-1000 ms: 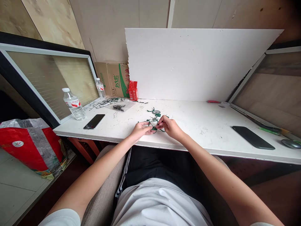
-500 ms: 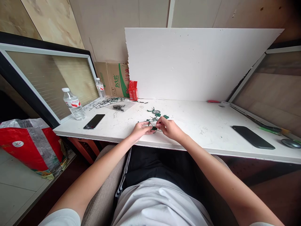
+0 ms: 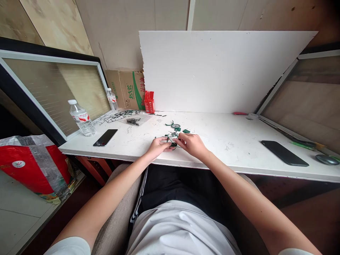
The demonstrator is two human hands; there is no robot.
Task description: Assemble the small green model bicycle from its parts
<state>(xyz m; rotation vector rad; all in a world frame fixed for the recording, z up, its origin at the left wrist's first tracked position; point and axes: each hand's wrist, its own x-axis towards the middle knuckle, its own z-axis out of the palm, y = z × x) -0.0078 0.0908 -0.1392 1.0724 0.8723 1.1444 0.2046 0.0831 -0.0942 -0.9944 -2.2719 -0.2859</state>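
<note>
Left grip (image 3: 159, 145) closed on dark green assembly (image 3: 173, 144) near front edge of worktop (image 3: 231, 138). Right grip (image 3: 192, 143) just beside it; how far closed, and on what, cannot tell.

Looks like an office cubicle: framed partitions (image 3: 66, 92) stand at both ends of the counter (image 3: 215, 124), a white board (image 3: 225, 71) along its back edge, a computer mouse (image 3: 327, 159) toward the right end.

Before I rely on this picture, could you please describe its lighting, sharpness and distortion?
Head view: soft light on the white board, no harsh glare; head view: dark top right corner, and the right forearm seems stretched by the wide lens; head view: the green parts at the left fingers are too small to judge for sharpness.
</note>
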